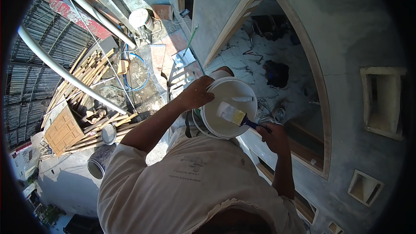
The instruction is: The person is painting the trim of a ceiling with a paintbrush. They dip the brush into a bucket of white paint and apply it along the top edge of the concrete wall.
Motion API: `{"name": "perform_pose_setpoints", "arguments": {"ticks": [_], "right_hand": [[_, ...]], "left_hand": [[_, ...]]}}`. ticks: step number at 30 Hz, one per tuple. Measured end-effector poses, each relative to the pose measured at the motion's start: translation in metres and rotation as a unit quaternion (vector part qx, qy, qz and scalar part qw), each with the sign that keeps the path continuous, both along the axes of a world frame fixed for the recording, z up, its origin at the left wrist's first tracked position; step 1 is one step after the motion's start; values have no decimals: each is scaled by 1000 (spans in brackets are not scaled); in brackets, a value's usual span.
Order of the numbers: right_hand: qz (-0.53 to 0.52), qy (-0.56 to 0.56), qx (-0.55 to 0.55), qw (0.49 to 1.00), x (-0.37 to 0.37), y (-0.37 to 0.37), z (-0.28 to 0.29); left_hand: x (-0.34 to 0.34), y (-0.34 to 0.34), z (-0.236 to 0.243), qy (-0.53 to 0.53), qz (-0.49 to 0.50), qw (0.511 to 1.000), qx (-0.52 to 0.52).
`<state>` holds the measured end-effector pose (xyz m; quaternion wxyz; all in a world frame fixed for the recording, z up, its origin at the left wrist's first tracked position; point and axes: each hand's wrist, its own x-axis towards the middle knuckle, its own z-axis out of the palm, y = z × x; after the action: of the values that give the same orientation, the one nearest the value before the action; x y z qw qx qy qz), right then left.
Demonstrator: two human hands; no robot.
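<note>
Grey wall (342,39) alongside, paintbrush (238,117) juts left from right hand (274,138).

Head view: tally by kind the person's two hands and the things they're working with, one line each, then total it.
White bucket: 1
Paintbrush: 1
Hands: 2 (left hand at the rim, right hand on the handle)
Total: 4
</note>
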<state>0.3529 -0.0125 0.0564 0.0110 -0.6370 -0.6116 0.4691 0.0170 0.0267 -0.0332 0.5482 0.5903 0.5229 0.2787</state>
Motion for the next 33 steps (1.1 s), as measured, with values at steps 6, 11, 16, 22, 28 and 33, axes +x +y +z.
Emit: {"name": "perform_pose_setpoints", "arguments": {"ticks": [6, 11, 16, 22, 28, 33], "right_hand": [[26, -18, 32, 999, -4, 6, 0], [-25, 92, 69, 993, 1, -7, -15], [44, 69, 14, 997, 4, 1, -12], [15, 75, 142, 987, 33, 3, -48], [-117, 232, 285, 922, 8, 87, 93], [-110, 292, 531, 788, -48, 190, 267]], "left_hand": [[-8, 8, 4, 1, -5, 1000, -4], [-9, 7, 11, 32, 3, 999, -15], [-9, 20, 0, 32, 19, 997, -73], [-12, 24, -135, -136, 64, 988, 36], [-18, 36, -110, -24, 36, 999, 8], [-22, 34, -102, -15, 22, 999, -26]]}}
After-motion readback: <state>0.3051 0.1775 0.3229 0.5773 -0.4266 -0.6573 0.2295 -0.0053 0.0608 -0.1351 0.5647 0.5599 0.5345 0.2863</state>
